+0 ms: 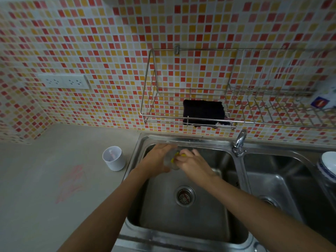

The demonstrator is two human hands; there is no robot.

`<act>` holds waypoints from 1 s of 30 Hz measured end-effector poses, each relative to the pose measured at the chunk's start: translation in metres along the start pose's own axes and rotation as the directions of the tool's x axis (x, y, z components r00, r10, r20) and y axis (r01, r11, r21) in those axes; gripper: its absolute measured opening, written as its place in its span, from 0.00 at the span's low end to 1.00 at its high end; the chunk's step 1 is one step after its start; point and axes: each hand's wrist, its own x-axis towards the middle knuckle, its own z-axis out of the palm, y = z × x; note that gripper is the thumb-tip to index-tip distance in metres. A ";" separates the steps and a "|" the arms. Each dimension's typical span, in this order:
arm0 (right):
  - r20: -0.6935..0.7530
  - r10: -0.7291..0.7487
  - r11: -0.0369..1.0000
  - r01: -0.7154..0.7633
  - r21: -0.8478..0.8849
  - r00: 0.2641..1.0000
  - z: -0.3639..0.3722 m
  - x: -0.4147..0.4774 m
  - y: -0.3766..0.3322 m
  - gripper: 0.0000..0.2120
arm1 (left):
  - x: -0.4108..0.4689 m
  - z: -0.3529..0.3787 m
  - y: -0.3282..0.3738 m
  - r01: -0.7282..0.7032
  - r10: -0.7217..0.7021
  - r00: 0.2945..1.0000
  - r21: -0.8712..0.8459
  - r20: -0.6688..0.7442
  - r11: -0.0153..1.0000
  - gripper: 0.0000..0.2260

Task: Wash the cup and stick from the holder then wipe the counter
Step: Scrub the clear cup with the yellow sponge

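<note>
Over the back of the left sink basin [181, 222], my left hand [156, 159] grips a clear cup [171, 161], which is blurred and partly hidden by both hands. My right hand [192, 164] holds a yellow sponge [179, 155] pressed against the cup. A white holder [114, 158] stands on the grey counter [54, 179] just left of the sink, with a pale stick [111, 155] lying inside it. A reddish smear [71, 184] marks the counter in front of the holder.
A wire rack [181, 113] on the tiled wall holds a dark cloth [202, 112]. The tap [240, 140] stands between the two basins. A white and blue dish [328, 166] sits at the right edge. A wall socket [63, 81] is at the left.
</note>
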 end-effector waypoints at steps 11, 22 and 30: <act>-0.026 -0.110 0.994 0.109 -0.018 0.994 0.002 -0.011 0.023 0.17 | 0.008 -0.001 0.002 0.005 -0.004 0.997 -0.008 0.076 1.000 0.37; -0.134 -0.110 0.994 0.110 -0.010 0.985 -0.015 0.002 0.024 0.19 | 0.009 -0.017 0.008 0.024 -0.011 0.998 -0.203 0.068 0.979 0.37; 0.061 -0.008 0.984 -0.003 0.177 0.998 -0.006 0.001 0.012 0.20 | 0.000 -0.010 0.002 0.100 -0.081 0.986 -0.133 0.144 0.986 0.38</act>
